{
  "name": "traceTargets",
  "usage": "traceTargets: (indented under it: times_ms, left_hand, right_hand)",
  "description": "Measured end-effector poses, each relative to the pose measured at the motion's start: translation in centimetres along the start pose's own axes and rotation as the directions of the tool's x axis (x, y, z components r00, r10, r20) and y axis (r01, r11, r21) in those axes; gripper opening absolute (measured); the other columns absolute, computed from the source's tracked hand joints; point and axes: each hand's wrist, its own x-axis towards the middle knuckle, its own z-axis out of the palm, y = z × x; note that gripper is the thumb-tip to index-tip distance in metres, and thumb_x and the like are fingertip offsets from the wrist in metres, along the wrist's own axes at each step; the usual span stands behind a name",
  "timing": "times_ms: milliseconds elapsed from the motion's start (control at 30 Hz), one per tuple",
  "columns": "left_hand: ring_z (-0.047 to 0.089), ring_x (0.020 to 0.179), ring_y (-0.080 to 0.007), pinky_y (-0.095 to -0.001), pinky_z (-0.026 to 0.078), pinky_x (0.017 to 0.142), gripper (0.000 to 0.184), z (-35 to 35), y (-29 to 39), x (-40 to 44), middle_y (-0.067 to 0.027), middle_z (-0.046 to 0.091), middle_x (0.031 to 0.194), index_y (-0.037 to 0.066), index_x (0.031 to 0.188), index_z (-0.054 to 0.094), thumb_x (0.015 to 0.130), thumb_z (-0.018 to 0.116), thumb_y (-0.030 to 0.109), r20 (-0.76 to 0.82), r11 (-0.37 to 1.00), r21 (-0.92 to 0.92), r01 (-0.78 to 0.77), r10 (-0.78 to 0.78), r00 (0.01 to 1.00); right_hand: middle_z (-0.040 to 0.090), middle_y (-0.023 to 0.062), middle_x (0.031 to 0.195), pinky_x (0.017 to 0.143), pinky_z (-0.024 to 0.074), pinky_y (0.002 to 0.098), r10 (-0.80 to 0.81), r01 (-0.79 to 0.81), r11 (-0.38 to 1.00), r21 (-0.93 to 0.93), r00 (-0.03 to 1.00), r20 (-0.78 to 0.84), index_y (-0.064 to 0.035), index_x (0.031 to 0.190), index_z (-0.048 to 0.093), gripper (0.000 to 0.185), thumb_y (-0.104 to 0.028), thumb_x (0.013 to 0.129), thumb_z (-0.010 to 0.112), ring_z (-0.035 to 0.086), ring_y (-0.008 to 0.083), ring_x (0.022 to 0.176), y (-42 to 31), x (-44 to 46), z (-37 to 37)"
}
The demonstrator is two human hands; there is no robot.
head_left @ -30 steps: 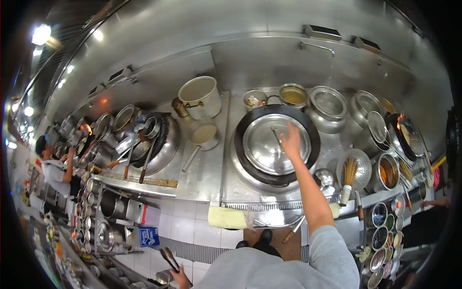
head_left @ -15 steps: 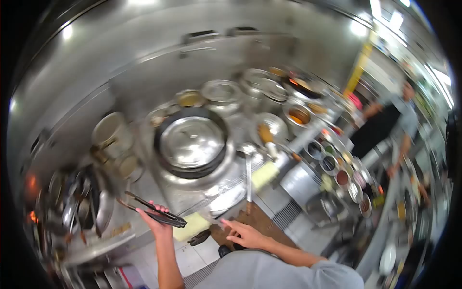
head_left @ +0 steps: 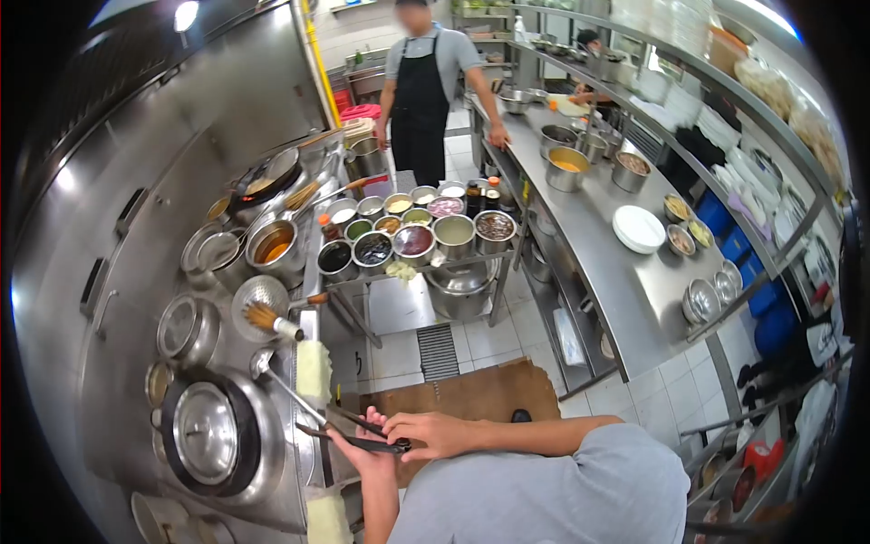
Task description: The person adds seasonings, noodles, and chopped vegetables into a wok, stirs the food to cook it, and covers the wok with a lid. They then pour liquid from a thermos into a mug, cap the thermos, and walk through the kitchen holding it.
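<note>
- Lower middle of the frame: the person's left hand point(head_left: 370, 461) holds a pair of tongs point(head_left: 376, 445), which lie across the palm with the fingers curled loosely about them.
- The tongs' two arms are spread apart and point toward the left of the frame; their dark end lies toward the right hand point(head_left: 430, 434).
- The right hand reaches in from the right, palm down, with bent fingers at that dark end; whether it grips or only touches cannot be told.
- Just beyond the tongs, a ladle point(head_left: 262, 364) lies at left of centre, its long handle slanting down toward the left hand.
- Lower left: a domed metal lid point(head_left: 206, 432) sits inside a black wok point(head_left: 247, 435) on the steel stove point(head_left: 277, 490).
- Above the ladle, a brush point(head_left: 271, 320) rests on a perforated strainer point(head_left: 253, 292), near a pot of orange-brown liquid point(head_left: 274, 245).
- Centre: a metal rack point(head_left: 364, 283) carries rows of round containers point(head_left: 414, 241) with varied contents.
- Upper middle: a co-worker point(head_left: 426, 86) in a black apron stands with one hand at the edge of a steel tabletop point(head_left: 625, 299).
- Right of centre, white plates point(head_left: 639, 228) are stacked on that tabletop.
</note>
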Motion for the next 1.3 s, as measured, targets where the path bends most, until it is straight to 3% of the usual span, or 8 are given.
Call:
traceTargets:
  times_ms: [167,467,600,667,733,800,1033,1300]
  left_hand:
    - [0.056,0.111,-0.0328,-0.0437,0.046,0.097,0.103,6.0,-9.4,0.1,-0.0221,0.054,0.125,-0.004,0.143,0.031,0.085,0.041,0.080,0.137,0.971,0.169,0.172,-0.196,0.971]
    - [0.056,0.119,-0.0320,-0.0466,0.045,0.101,0.070,7.7,-22.3,1.6,-0.0186,0.059,0.127,0.008,0.148,0.033,0.099,0.043,0.056,0.235,0.654,0.719,0.234,-0.546,0.804]
    - [0.057,0.120,-0.0302,-0.0419,0.046,0.100,0.055,8.4,-24.1,1.8,-0.0177,0.061,0.126,0.006,0.140,0.047,0.098,0.057,0.039,0.217,0.012,0.970,-0.244,-0.498,0.840]
    - [0.057,0.120,-0.0248,-0.0366,0.046,0.099,0.052,6.6,-23.3,4.2,-0.0156,0.061,0.128,0.002,0.138,0.049,0.097,0.059,0.034,0.158,-0.776,0.278,-0.567,-0.545,0.823]
    - [0.057,0.118,-0.0222,-0.0340,0.046,0.097,0.053,0.7,-23.1,9.0,-0.0159,0.062,0.126,0.003,0.136,0.052,0.094,0.063,0.034,0.131,-0.740,0.379,-0.555,-0.551,0.824]
    - [0.059,0.113,-0.0225,-0.0349,0.046,0.097,0.053,-4.9,-22.7,12.7,-0.0169,0.063,0.123,0.004,0.132,0.055,0.092,0.066,0.037,0.053,-0.201,0.965,-0.168,-0.477,0.877]
    - [0.062,0.100,-0.0233,-0.0358,0.051,0.087,0.044,-15.2,-18.3,20.6,-0.0137,0.065,0.118,0.004,0.129,0.056,0.094,0.064,0.031,-0.153,-0.539,0.829,-0.147,-0.472,0.868]
    - [0.064,0.090,-0.0223,-0.0352,0.054,0.079,0.039,-13.2,-16.5,29.9,-0.0107,0.066,0.113,0.003,0.127,0.057,0.096,0.063,0.026,0.029,-0.427,0.845,-0.323,-0.566,0.824]
  right_hand:
    - [0.057,0.0088,0.123,0.085,0.0533,0.0358,0.050,-0.088,0.982,-0.167,0.975,-0.218,-0.0053,0.114,0.062,0.032,-0.011,0.084,0.068,0.062,0.0278,0.106,2.6,-5.9,-6.4]
    - [0.066,0.0099,0.101,0.072,0.0524,0.0397,0.329,-0.399,0.911,-0.099,0.853,-0.405,-0.0054,0.102,0.063,0.024,-0.017,0.082,0.071,0.065,0.0326,0.084,7.9,-18.7,-20.0]
    - [0.068,0.0174,0.093,0.073,0.0508,0.0460,0.525,-0.639,0.768,-0.045,0.668,-0.527,-0.0047,0.099,0.064,0.033,-0.034,0.086,0.068,0.065,0.0378,0.086,13.3,-24.6,-21.2]
    - [0.068,0.0166,0.093,0.075,0.0505,0.0467,0.656,-0.778,0.629,0.009,0.524,-0.542,-0.0058,0.096,0.065,0.029,-0.032,0.084,0.070,0.065,0.0373,0.088,15.4,-27.2,-21.1]
    - [0.068,0.0158,0.093,0.075,0.0503,0.0467,0.684,-0.817,0.575,0.041,0.452,-0.573,-0.0064,0.095,0.065,0.027,-0.030,0.083,0.070,0.065,0.0371,0.089,17.9,-29.7,-20.4]
    - [0.068,0.0151,0.094,0.076,0.0502,0.0467,0.705,-0.856,0.512,0.070,0.372,-0.604,-0.0070,0.094,0.065,0.025,-0.028,0.082,0.071,0.064,0.0368,0.090,19.6,-31.6,-19.9]
    - [0.067,0.0179,0.095,0.077,0.0501,0.0444,0.606,-0.888,0.307,0.343,-0.096,-0.790,-0.0044,0.103,0.062,0.027,-0.024,0.085,0.069,0.064,0.0376,0.091,23.6,-34.9,-21.3]
    - [0.068,0.0140,0.077,0.060,0.0520,0.0371,0.505,-0.844,0.305,0.442,-0.250,-0.826,-0.0023,0.108,0.059,0.026,-0.019,0.089,0.065,0.067,0.0231,0.060,33.1,-33.8,-27.5]
